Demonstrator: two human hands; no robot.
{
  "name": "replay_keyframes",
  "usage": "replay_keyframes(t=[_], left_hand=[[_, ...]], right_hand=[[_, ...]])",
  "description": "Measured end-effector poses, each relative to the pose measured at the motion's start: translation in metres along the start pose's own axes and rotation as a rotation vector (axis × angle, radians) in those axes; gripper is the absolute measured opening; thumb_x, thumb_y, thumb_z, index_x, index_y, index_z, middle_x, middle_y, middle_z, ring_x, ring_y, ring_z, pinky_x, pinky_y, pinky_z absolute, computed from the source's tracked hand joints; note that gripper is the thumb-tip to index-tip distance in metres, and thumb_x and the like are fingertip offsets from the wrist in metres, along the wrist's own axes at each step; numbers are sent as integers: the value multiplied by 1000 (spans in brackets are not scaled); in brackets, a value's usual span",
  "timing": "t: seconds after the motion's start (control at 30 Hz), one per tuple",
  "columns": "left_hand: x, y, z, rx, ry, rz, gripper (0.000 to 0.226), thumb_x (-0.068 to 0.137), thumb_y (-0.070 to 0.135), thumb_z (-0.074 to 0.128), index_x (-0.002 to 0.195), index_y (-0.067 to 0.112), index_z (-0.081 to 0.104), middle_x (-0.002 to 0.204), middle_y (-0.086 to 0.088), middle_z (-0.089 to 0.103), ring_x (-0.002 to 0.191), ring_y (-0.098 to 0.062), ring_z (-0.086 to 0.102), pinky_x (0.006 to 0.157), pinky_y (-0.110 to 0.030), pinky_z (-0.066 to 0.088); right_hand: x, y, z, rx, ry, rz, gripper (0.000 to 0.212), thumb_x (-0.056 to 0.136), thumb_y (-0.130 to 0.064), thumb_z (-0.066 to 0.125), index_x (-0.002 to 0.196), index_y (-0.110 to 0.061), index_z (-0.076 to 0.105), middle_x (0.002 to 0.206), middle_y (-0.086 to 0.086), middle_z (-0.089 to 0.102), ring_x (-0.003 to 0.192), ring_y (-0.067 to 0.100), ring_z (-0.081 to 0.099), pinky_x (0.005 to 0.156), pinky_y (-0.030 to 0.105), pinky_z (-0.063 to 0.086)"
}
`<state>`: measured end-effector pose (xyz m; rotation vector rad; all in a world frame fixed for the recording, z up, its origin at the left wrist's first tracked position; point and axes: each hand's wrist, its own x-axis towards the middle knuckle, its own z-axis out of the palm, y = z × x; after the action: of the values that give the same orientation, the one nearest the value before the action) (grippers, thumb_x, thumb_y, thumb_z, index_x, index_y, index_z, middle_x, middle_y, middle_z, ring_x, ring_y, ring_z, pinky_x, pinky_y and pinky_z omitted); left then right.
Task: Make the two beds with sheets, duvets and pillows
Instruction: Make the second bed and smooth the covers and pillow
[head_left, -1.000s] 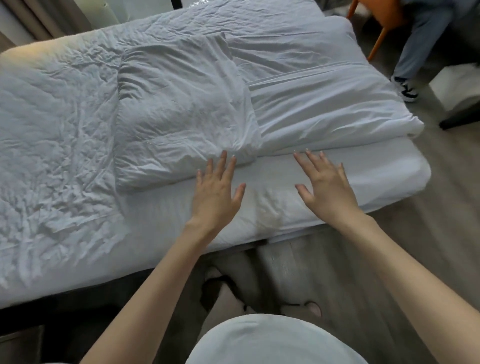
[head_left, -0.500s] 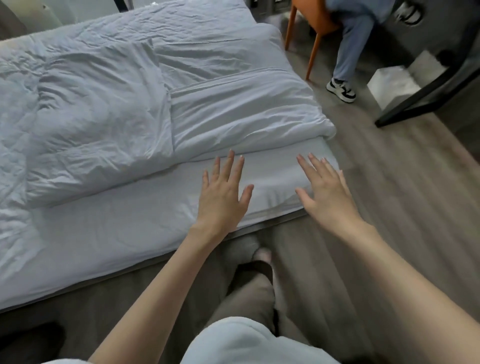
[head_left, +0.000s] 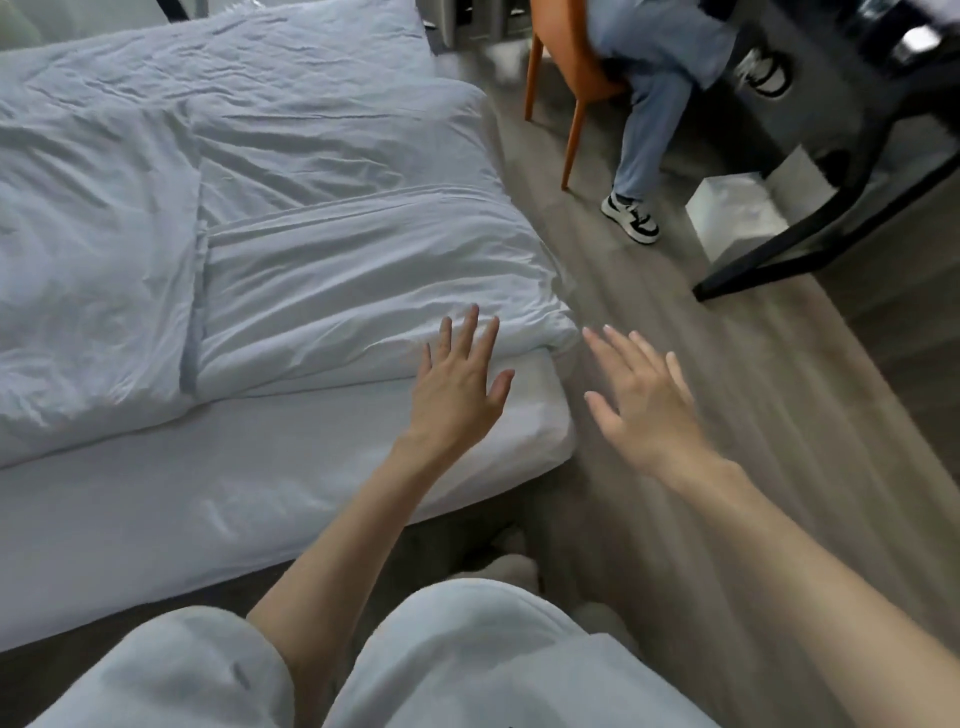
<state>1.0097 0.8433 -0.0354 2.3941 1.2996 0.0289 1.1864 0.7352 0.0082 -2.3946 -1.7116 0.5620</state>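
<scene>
The folded duvet (head_left: 363, 291) lay at the 3 o'clock end of the bed (head_left: 208, 519), its long axis running 9 to 3 o'clock. It was judged soft, light and bulky, best gripped at its near corner. The left hand (head_left: 457, 384) was spread over that edge. The right hand (head_left: 641, 400) was spread above the floor, holding nothing.

Soft even daylight; motion blur throughout; wide-angle bending at edges.

Single head-worn wide-angle view, looking forward and down; bed (head_left: 208, 509) left, floor (head_left: 789, 384) right, close range.
</scene>
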Motion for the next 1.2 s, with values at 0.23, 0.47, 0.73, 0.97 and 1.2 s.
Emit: replay_keyframes(t=[0.23,0.47,0.73,0.97,1.2], left_hand=[[74,44,23,7,-74,-178,62,102,47,32,155,29,6,163,1,-8,150,-27,-8,122,-46,5],[132,103,52,-87,9,-473,61,101,48,33,155,28,11,164,0,-2,150,-28,-4,121,-46,9],[153,193,79,-281,146,-842,63,100,50,34,155,29,12,164,0,0,150,-25,1,121,-45,15],[194,210,88,-361,281,-1064,61,100,49,36,154,29,17,163,1,9,150,-23,10,120,-41,19],[270,180,113,-682,685,-1306,60,99,39,48,152,26,25,157,2,25,142,-17,30,110,-34,30]], right_hand=[[88,85,-27,54,-93,-54,65,99,-28,47,154,-33,12,162,-6,12,150,16,4,121,46,1],[184,169,-60,6,-203,-274,65,99,-30,48,154,-34,13,162,-7,10,150,14,2,121,44,1],[277,243,-106,-75,-356,-513,65,98,-28,50,154,-31,17,162,-4,15,149,19,8,120,46,6],[373,240,-107,-113,-409,-666,63,97,-28,52,154,-26,23,160,3,22,147,26,17,119,44,18],[470,213,-76,-96,-519,-739,55,101,-30,45,152,-23,26,159,4,24,146,22,15,119,38,17]])
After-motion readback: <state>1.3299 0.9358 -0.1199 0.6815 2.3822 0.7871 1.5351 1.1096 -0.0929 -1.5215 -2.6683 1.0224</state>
